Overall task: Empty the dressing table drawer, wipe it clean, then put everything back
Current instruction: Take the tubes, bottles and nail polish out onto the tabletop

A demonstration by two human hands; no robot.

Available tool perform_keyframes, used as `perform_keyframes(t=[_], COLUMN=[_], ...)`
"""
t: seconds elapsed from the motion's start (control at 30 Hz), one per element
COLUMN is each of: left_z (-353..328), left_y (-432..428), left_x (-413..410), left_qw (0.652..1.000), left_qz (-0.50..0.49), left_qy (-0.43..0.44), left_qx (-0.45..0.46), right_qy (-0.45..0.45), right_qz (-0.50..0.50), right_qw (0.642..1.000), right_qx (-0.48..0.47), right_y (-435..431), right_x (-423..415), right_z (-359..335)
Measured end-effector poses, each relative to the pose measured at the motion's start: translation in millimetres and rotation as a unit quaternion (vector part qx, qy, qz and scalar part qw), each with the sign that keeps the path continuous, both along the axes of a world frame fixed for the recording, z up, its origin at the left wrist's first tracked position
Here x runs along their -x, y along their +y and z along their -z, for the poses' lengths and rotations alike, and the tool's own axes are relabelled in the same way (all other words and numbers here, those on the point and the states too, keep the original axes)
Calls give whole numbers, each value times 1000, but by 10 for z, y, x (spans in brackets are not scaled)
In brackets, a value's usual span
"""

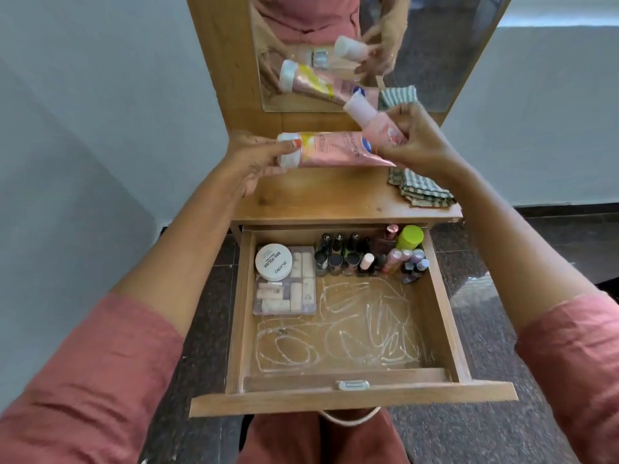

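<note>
Pink tube point(335, 149) lay level in the upper centre, long axis left-right, over the tabletop point(318, 199). The left hand point(254, 162) pinched its white-capped end, and the right hand point(415, 139) gripped a small bottle point(375, 123) at its tail. The open drawer point(351, 395) lay below.

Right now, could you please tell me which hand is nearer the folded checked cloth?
Right. The right hand, holding a small pink bottle, is close above the cloth; the left hand, pinching the cap of the pink tube, is well off to its left.
</note>
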State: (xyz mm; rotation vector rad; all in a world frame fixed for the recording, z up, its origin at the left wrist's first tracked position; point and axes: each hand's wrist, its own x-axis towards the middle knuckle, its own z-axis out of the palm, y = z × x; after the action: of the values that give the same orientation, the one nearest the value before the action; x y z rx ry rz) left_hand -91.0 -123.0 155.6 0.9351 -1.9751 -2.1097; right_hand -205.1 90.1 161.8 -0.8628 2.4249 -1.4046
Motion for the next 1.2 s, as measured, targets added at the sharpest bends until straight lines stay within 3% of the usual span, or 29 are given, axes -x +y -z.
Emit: perform_keyframes(t=[0.53,0.73,0.87,1.03,1.2], left_z=[336,369,364,297,296], left_y=[-95,-125,-84,141,334], left_x=[495,514,504,499,615], left_qw=[1000,995,990,934,900], left_qz=[-23,-17,-26,-34,12], left_qy=[-9,-42,-19,82,133], left_qx=[3,92,134,345,414], right_qy=[97,125,120,129,157], right_qz=[-62,-111,-104,-92,-38], right_qw=[990,979,979,981,983], right_qx=[-80,-117,-127,-114,-86], right_y=[-196,-297,-300,-296,-323], right_x=[402,459,466,443,424], right_z=[144,310,370,404,460])
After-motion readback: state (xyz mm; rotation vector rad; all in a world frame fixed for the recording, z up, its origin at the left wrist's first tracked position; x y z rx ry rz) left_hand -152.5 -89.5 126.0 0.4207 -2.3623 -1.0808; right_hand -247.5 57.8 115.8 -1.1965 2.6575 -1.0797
